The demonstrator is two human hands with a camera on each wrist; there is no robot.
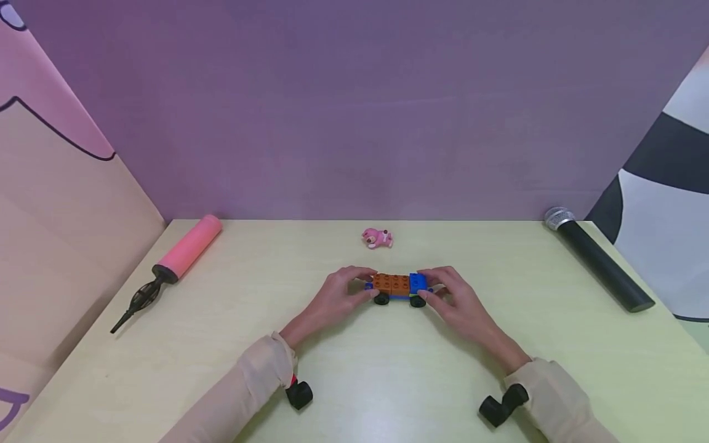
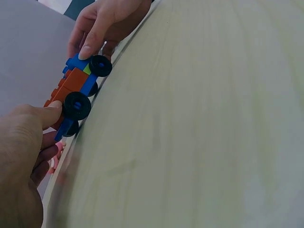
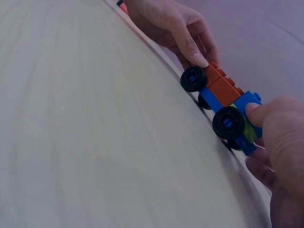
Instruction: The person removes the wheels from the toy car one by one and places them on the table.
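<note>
Between both hands is a toy car (image 1: 391, 285) built of bricks, with orange blocks, a blue block at the right end, a thin green layer under that block, a blue base and black wheels. My left hand (image 1: 339, 294) pinches its orange left end between thumb and fingers. At the other end, my right hand (image 1: 455, 303) pinches the blue block (image 3: 247, 105). In the left wrist view the left thumb presses on an orange block (image 2: 71, 81) near a wheel. The far side of the car is hidden.
Behind the car lies a small pink animal figure (image 1: 378, 238). A pink hand pump (image 1: 191, 247) with a black nozzle lies on the left of the pale table (image 1: 382, 381). On the right is a black microphone (image 1: 604, 264). A purple wall (image 1: 376, 111) borders the back.
</note>
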